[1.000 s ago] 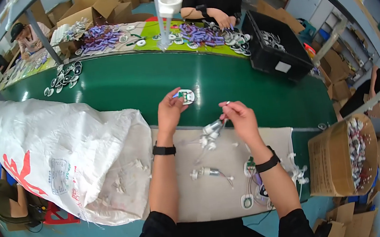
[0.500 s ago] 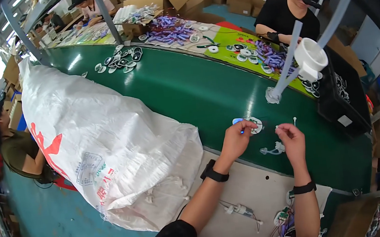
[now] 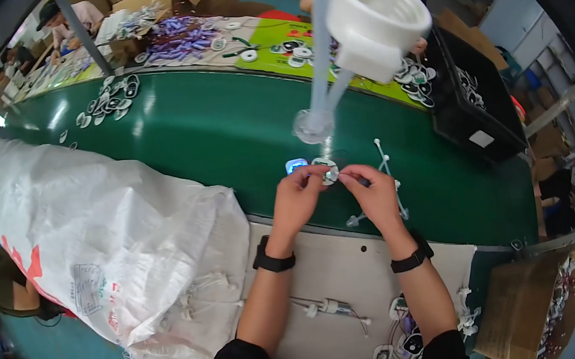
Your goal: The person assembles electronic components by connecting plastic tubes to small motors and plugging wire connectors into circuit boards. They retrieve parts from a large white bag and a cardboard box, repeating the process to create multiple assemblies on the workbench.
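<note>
My left hand [image 3: 298, 201] pinches a small white round part [image 3: 328, 172] with a circuit board in it, over the green belt [image 3: 239, 142]. The fingertips of my right hand [image 3: 376, 198] are closed at the right edge of that part; whatever they grip is too small to make out. Just beyond my left fingers is a small device with a lit blue face [image 3: 296, 166]. Thin translucent plastic pieces [image 3: 355, 221] lie on the belt around my right hand.
A big white woven sack [image 3: 126, 222] covers the left side. A white plastic ring [image 3: 377, 22] on translucent stems stands ahead. Black bin [image 3: 472, 93] and cardboard box [image 3: 516, 316] are at right. Wired parts [image 3: 402, 331] lie near my right forearm. Other people work across the belt.
My right hand has come in to meet my left at the round part; before, the two were apart. The view has shifted, and the white ring looks nearer and larger.
</note>
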A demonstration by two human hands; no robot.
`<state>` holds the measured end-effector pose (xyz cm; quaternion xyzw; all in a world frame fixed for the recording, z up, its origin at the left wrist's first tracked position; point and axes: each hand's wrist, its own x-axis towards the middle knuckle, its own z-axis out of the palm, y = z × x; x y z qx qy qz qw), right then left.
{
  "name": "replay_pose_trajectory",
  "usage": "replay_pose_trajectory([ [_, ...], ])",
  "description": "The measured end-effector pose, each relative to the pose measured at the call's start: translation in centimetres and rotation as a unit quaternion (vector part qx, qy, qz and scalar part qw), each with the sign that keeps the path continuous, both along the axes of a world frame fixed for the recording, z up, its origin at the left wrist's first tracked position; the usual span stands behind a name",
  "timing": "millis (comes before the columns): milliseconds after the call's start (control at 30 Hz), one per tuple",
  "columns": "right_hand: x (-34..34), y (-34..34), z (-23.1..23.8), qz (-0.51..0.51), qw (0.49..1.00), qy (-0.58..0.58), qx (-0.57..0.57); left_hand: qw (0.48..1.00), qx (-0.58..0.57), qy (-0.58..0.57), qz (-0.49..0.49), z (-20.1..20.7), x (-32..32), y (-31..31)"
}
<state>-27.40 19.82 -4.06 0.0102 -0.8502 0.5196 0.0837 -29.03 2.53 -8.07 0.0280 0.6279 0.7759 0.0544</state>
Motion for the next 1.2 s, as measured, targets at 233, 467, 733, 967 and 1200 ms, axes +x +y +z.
replay_pose_trajectory([
  [233, 0.4, 0.5, 0.8, 0.012, 1.000, 0.006, 0.014, 0.999, 0.005, -0.037, -0.007, 0.5, 0.2, 1.1],
  [467, 0.5, -0.1, 0.7, 0.038, 0.996, 0.069, 0.047, 0.998, -0.062, -0.007, -0.007, 0.0, 0.0, 0.4],
  [733, -0.7, 2.2, -0.1, 0.090, 0.994, -0.050, -0.039, 0.984, -0.112, 0.138, 0.025, 0.3, 0.5, 1.0],
  [967, -0.9, 1.8, -1.2, 0.097, 0.978, -0.072, -0.171, 0.995, -0.031, 0.098, -0.014, 0.6, 0.6, 0.4],
  [1200, -0.4, 0.1, 0.4, 0.077, 0.995, 0.062, -0.001, 0.980, 0.189, -0.059, 0.016, 0.9, 0.0, -0.1],
])
